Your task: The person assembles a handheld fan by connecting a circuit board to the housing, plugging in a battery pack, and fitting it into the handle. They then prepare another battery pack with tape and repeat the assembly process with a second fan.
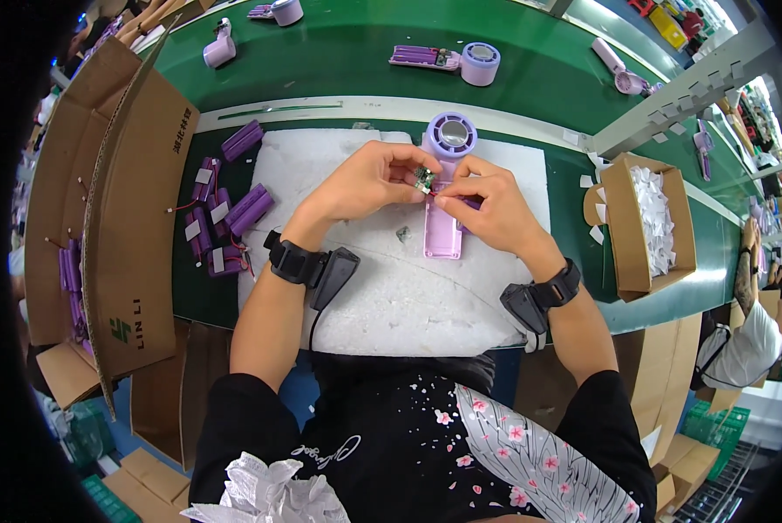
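My left hand (375, 181) is closed, pinching a small green circuit board (424, 180) between thumb and fingertips. Just right of it, my right hand (489, 200) is closed too, its fingertips at the board's edge on what looks like a thin reddish wire. A bit of a purple battery (473, 203) shows beneath that hand, mostly hidden. Under both hands lies a handheld fan, its lilac round head (452, 136) away from me and its pink open handle shell (443, 234) toward me. It rests on a white foam sheet (365, 301).
Several purple wired batteries (250, 209) lie left of the foam, beside a tall cardboard box (138, 235) with more inside. At right stands a small box of white pieces (652, 218). Beyond a pale rail (382, 108), a green belt (347, 52) carries fan parts (478, 64). People work nearby.
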Motion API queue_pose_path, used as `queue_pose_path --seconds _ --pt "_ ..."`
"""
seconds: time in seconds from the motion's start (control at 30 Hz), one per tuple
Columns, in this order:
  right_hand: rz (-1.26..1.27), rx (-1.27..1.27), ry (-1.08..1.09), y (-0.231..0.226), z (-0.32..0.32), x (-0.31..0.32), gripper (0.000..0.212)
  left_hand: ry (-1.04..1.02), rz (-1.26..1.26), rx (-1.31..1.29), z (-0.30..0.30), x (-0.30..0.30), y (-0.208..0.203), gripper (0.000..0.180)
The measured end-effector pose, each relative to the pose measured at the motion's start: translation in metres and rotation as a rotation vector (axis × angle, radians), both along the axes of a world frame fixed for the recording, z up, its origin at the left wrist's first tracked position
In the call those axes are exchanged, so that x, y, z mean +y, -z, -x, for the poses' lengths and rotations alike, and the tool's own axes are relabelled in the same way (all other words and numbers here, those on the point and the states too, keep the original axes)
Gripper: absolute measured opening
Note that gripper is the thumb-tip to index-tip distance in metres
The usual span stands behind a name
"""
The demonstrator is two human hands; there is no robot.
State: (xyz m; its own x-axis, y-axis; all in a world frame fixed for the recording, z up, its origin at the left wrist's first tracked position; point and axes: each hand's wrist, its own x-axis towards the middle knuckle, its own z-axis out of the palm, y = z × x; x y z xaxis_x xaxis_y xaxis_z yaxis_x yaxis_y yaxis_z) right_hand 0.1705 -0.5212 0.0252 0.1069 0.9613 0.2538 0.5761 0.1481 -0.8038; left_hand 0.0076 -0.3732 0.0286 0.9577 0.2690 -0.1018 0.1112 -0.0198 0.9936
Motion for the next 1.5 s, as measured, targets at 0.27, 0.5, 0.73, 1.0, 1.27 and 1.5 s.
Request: queue_pose_path --seconds 0.27,0.5,0.73,1.0,1.27,1.5 --pt "-0.003 0.011 -0.001 0.000 0.000 0.001 0.010 -0.027 0.039 0.000 0.000 0.001 0.001 0.037" --pt "0.007 0.019 0.017 0.001 0.001 0.001 0.011 -0.118 -0.045 -0.035 -0.001 -0.003 0.001 0.034" --pt "-0.110 -0.019 0.031 0.004 0.002 0.001 0.009 -0.150 -0.080 0.005 -0.002 -0.004 0.000 0.036" --pt "-0.032 0.063 0.159 0.000 0.004 -0.002 0.017 -0.151 -0.263 -0.075 -0.008 -0.015 -0.003 0.039" --pt "-0.155 0.013 0.188 0.004 0.013 0.003 0.030 -0.215 -0.250 -0.067 -0.004 -0.012 0.005 0.036" --pt "-0.116 0.008 0.262 0.011 0.010 -0.001 0.034 -0.222 -0.380 -0.071 -0.006 -0.017 0.001 0.027"
